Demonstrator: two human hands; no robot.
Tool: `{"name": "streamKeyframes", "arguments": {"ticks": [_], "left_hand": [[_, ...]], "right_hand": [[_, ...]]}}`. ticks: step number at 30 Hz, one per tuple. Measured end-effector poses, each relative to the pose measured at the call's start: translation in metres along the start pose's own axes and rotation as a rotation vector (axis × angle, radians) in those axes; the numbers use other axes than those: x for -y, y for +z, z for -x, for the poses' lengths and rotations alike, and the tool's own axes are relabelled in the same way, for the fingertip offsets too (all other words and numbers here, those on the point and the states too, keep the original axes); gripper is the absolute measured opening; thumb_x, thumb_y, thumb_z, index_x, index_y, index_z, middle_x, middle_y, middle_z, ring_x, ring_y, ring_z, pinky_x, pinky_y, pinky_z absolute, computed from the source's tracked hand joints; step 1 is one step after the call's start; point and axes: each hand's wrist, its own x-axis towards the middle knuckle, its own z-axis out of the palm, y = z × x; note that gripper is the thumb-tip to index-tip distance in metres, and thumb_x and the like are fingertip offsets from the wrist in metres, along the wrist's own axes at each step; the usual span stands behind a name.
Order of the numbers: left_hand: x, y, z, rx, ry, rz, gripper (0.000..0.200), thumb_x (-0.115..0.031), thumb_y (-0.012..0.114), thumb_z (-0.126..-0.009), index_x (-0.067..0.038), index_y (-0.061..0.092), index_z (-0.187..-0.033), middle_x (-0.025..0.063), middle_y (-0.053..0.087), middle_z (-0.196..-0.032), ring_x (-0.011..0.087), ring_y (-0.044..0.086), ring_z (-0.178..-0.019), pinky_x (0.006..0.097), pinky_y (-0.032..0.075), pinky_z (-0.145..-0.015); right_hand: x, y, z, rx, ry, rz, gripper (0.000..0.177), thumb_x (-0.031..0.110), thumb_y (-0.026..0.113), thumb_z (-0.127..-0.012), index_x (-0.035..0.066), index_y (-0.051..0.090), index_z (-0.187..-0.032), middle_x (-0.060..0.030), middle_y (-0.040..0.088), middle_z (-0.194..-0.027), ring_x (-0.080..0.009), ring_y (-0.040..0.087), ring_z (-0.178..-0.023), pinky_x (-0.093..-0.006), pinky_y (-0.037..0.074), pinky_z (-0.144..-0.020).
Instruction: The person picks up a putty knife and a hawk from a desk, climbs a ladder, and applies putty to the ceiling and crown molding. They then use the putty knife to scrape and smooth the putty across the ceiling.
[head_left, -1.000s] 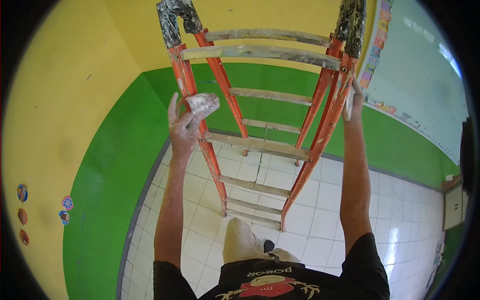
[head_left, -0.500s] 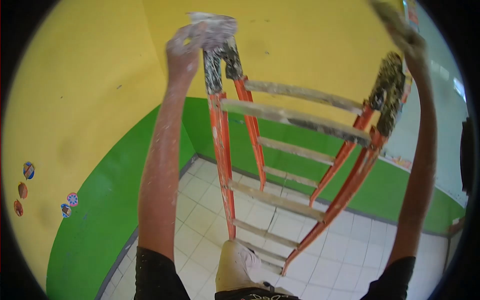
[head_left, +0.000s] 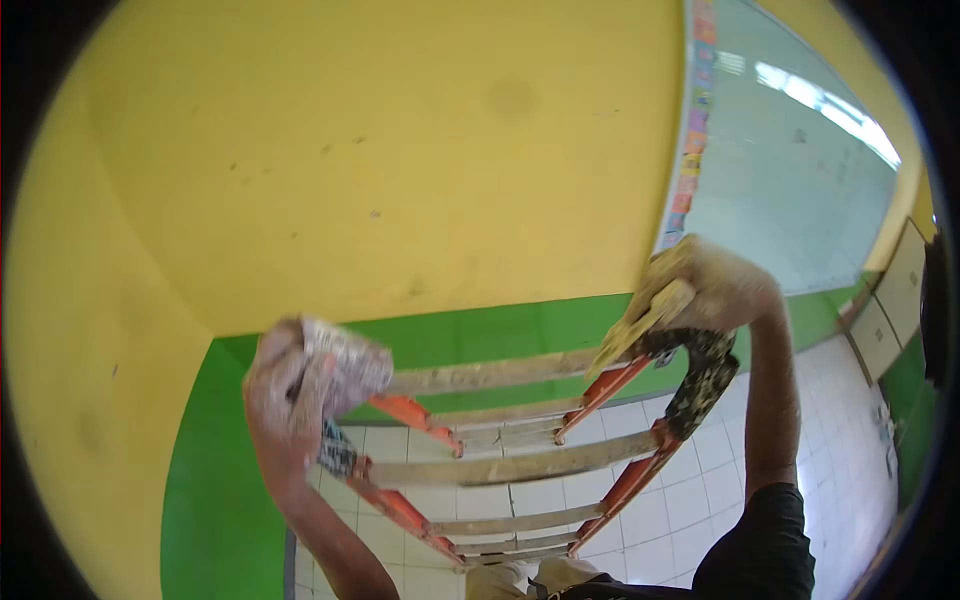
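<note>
My left hand (head_left: 285, 400) is dusted white and closed around a white-caked pad (head_left: 350, 362), held just above the left top of the ladder. My right hand (head_left: 720, 285) grips a flat, yellowish scraper (head_left: 645, 322) whose blade points down-left, right at the ladder's top right corner. The orange stepladder (head_left: 640, 470) with paint-spattered wooden rungs (head_left: 500, 468) stands below me, its top caps crusted dark. Both hands are close to the yellow wall (head_left: 400, 150), which shows a few small marks.
A green lower wall band (head_left: 500, 330) runs under the yellow. A whiteboard with a colourful border (head_left: 790, 170) hangs to the right, with cabinets (head_left: 885, 320) beyond it. White floor tiles (head_left: 720, 470) lie far below. My trouser leg (head_left: 520, 578) shows on the ladder.
My view has tilted up toward the yellow wall, so the ladder now sits low in view. Both hands still hold their things and have come down level with the ladder top.
</note>
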Motion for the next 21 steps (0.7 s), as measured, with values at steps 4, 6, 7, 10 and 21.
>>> {"name": "streamKeyframes", "arguments": {"ticks": [4,6,7,10,21], "left_hand": [[-0.005,0.001,-0.002,0.003,-0.054,0.04,0.022,-0.013,0.066,-0.089,0.007,0.072,-0.097,0.0182,0.068,-0.103,0.034,0.063,-0.108,0.0422,0.047,-0.097],[-0.005,0.0,0.002,-0.016,-0.067,0.056,0.025,-0.014,0.065,-0.089,0.008,0.071,-0.099,0.0182,0.068,-0.106,0.034,0.062,-0.111,0.0433,0.045,-0.101],[-0.006,0.002,0.001,-0.022,-0.089,0.105,0.025,-0.014,0.065,-0.088,0.008,0.072,-0.099,0.0181,0.068,-0.106,0.0337,0.062,-0.111,0.0437,0.045,-0.1],[-0.005,0.004,0.002,-0.049,-0.128,0.174,0.026,-0.014,0.067,-0.086,0.008,0.073,-0.099,0.018,0.068,-0.108,0.0331,0.062,-0.112,0.0441,0.046,-0.099],[-0.004,0.007,0.015,-0.077,-0.245,0.238,0.026,-0.012,0.072,-0.087,0.004,0.074,-0.107,0.018,0.069,-0.117,0.0333,0.06,-0.122,0.0425,0.046,-0.104]], "right_hand": [[-0.002,0.003,0.0,0.009,0.014,0.043,0.024,0.011,0.072,-0.075,0.01,0.077,-0.098,-0.0118,0.074,-0.09,-0.0307,0.07,-0.083,-0.0387,0.056,-0.077],[0.0,0.006,0.002,0.021,0.06,0.015,0.025,0.009,0.069,-0.075,0.011,0.077,-0.099,-0.0121,0.074,-0.089,-0.0319,0.07,-0.087,-0.0419,0.056,-0.078],[0.0,0.004,0.002,0.03,0.102,0.039,0.026,0.008,0.068,-0.076,0.012,0.077,-0.099,-0.0117,0.074,-0.089,-0.0317,0.069,-0.088,-0.0427,0.055,-0.078],[0.0,0.003,0.002,0.045,0.065,0.049,0.025,0.007,0.07,-0.075,0.013,0.077,-0.098,-0.01,0.073,-0.088,-0.0318,0.069,-0.09,-0.0435,0.055,-0.079],[-0.021,0.013,0.009,0.073,0.052,0.081,0.021,0.023,0.079,-0.072,0.024,0.08,-0.093,-0.0085,0.073,-0.085,-0.0274,0.07,-0.085,-0.0402,0.056,-0.074]]}}
